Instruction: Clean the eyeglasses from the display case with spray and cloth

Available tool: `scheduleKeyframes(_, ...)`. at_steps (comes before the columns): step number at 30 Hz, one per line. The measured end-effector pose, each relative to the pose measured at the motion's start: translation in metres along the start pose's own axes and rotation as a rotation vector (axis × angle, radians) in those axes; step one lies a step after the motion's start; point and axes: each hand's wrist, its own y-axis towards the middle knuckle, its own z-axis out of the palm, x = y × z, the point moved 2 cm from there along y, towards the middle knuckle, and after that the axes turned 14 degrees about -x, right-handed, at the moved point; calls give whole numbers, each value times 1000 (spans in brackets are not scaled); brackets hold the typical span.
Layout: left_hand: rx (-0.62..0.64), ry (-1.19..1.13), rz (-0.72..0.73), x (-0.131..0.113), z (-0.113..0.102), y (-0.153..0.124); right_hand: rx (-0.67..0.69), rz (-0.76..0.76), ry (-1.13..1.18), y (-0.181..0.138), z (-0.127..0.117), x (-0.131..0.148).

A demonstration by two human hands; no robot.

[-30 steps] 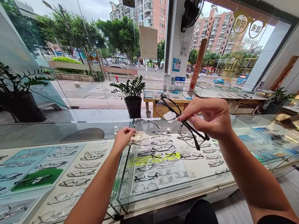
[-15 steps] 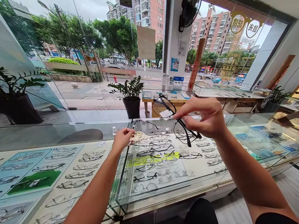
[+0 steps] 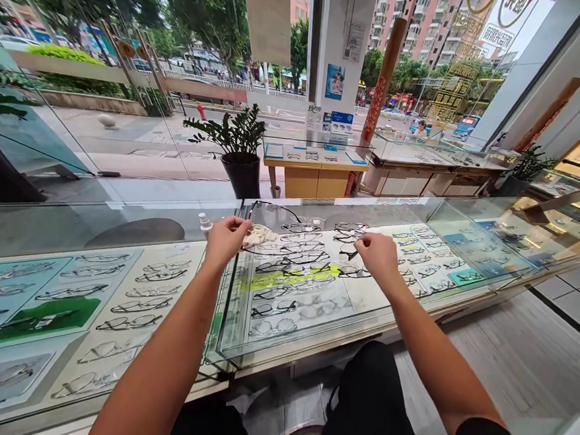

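My left hand [image 3: 226, 238] rests on the glass counter top [image 3: 409, 216], fingers pinched on a crumpled pale cleaning cloth [image 3: 261, 237]. My right hand [image 3: 379, 253] is low over the same glass, fingers curled at the end of a pair of black-framed glasses [image 3: 346, 252] that lies at or just above the surface, left of the hand. Whether the frame touches the glass I cannot tell. A thin dark frame [image 3: 275, 211] lies just behind the cloth.
Under the glass lie rows of several spectacle frames [image 3: 284, 306] on printed trays. A small clear bottle [image 3: 204, 222] stands left of my left hand. A potted plant [image 3: 241, 164], another display table [image 3: 316, 163] and shop windows are beyond the counter.
My right hand has come down from chest height to the counter with the black glasses. The camera has tilted downward. My left hand has stayed on the cloth.
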Motion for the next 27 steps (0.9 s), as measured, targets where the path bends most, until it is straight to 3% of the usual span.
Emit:
scheduleKeyframes(4, 24, -3, 44, 4, 3, -1, 119, 153, -155, -11, 38, -12)
scheduleKeyframes(8, 37, -5, 53, 11, 5, 2, 171, 214, -187, -10, 54, -12)
scheduleKeyframes(20, 40, 23, 61, 9, 6, 0, 198, 269, -248, -1, 68, -16)
scheduleKeyframes(27, 33, -3, 67, 7, 5, -1, 229, 264, -264, -1, 58, -12)
